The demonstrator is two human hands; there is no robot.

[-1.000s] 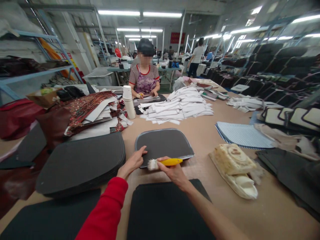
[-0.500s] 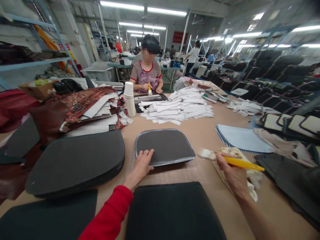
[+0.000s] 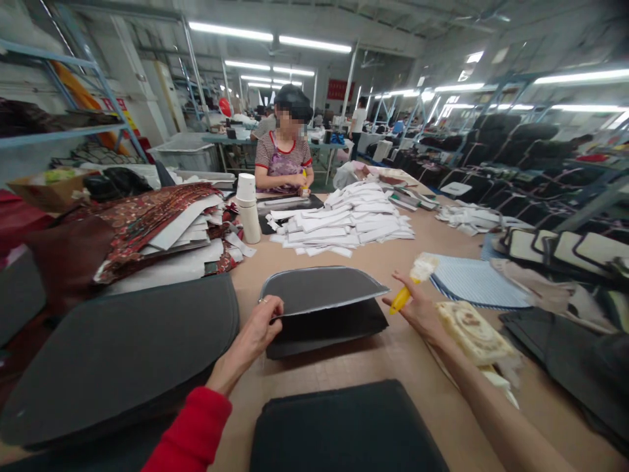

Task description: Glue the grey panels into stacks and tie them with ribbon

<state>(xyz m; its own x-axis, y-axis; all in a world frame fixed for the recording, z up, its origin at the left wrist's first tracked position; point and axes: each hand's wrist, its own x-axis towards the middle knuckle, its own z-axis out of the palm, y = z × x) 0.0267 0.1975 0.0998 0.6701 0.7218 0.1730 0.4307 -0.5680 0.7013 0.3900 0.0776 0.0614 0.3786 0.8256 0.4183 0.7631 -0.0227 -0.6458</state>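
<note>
While left hand (image 3: 258, 320) pinches tilted, curved-edged grey panel (image 3: 319, 288), right hand (image 3: 421, 309) grips yellow brush (image 3: 401, 299), bristles (image 3: 423, 267) white-caked.

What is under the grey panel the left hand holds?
Black material shows beneath the near edge of the grey panel; anything farther back is covered by the panel.

Held panel (image 3: 319, 288) is looking matt and smooth, its rim catching light. Brush handle (image 3: 401, 299) is showing as smooth plastic; bristles (image 3: 423, 267) are looking rough, clotted. Table (image 3: 398, 360) is giving a faint sheen. Strips (image 3: 344, 219) are appearing papery, matt. Sleeve (image 3: 191, 432) is reading as matt cloth.
</note>
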